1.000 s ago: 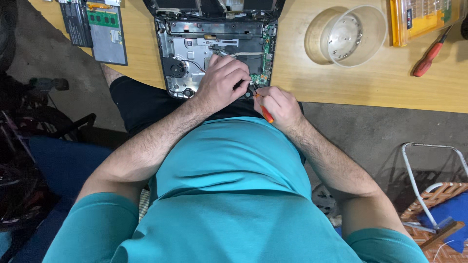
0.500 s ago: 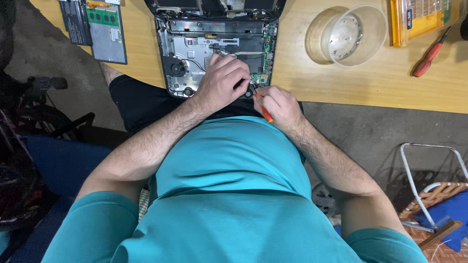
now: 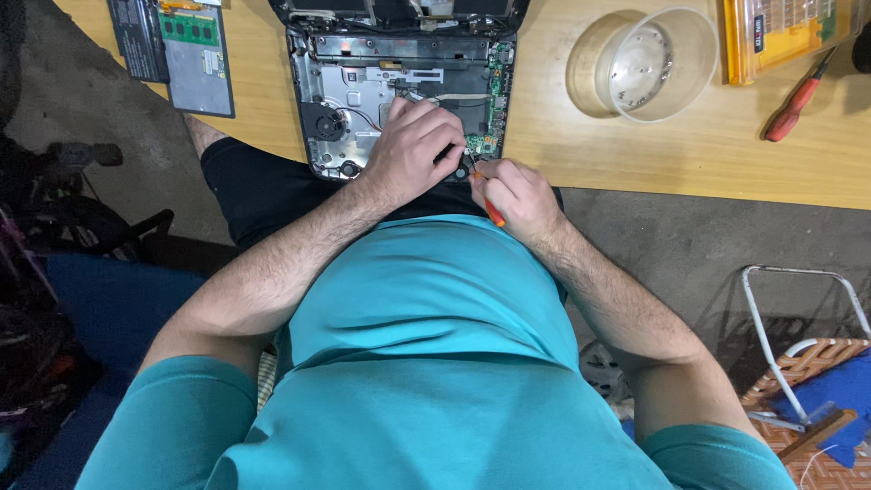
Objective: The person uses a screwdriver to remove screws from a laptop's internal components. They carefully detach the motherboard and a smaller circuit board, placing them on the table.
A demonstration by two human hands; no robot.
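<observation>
Nothing's shifted since a second ago: left hand (image 3: pixel 413 150) flat on the opened laptop (image 3: pixel 399 86) at the desk (image 3: pixel 562 150) edge, right hand (image 3: pixel 517 195) clamped on the orange screwdriver (image 3: pixel 493 213), grey floor below.

Smooth wooden table (image 3: pixel 562 154), clear plastic bowl (image 3: pixel 653 63)

Wooden table (image 3: pixel 635 154) over grey concrete floor (image 3: pixel 708 245)
</observation>
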